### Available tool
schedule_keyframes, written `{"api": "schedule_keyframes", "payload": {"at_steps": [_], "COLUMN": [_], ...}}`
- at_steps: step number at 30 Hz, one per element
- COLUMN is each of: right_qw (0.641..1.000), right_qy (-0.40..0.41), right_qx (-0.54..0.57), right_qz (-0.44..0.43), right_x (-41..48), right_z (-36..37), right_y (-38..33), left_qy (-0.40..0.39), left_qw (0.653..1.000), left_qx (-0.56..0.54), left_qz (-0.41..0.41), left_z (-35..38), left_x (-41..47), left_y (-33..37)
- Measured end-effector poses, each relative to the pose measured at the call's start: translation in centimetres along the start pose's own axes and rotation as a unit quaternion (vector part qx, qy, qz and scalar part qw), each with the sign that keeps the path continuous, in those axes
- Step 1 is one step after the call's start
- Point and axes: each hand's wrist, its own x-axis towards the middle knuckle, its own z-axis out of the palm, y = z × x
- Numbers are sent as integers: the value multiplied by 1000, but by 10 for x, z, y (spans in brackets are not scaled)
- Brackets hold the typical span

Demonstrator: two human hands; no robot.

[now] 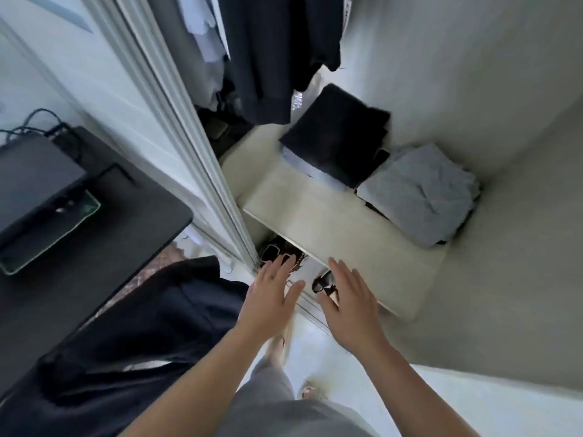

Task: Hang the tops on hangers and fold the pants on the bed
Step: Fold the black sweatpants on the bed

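I stand at an open wardrobe. My left hand (272,299) and my right hand (350,304) are stretched out side by side, fingers straight, holding nothing, over the front edge of a cream shelf (318,222). On the shelf lie a folded black stack (337,134) and a folded light grey stack (419,190). Dark tops (268,52) hang above the shelf from a rail that is out of view. A dark garment (132,335) lies draped at lower left.
A white sliding door frame (189,146) runs diagonally left of the shelf. A black desk (94,241) with a dark device and cables stands at the left. Dark shoes (277,255) sit under the shelf. The wardrobe's side wall (504,279) closes the right.
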Motion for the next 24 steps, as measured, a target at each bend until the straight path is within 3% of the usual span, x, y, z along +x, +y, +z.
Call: {"api": "schedule_keyframes", "payload": {"at_steps": [8,14,19,24], "right_qw": [977,953,932,928], "right_qy": [-112,-206,-258,-279], "right_qx": [129,98,81,34], "right_qz": [-131,-199,-240,-246], "right_x": [-47,-66,-81,-99], "right_z": [19,50,80,112], "right_y": [-48,-96,-139,-177], "left_qy": [69,181,294,418], "left_qw": [980,925,833,690], "left_qx": [-146,-214,-304,-380], "left_qz": [-118,-257,-357,-452], "left_z": [-24,-27,-23,-28], "left_x": [-121,-202,-257,-312], "left_y": [-36,-81,-114,-140]}}
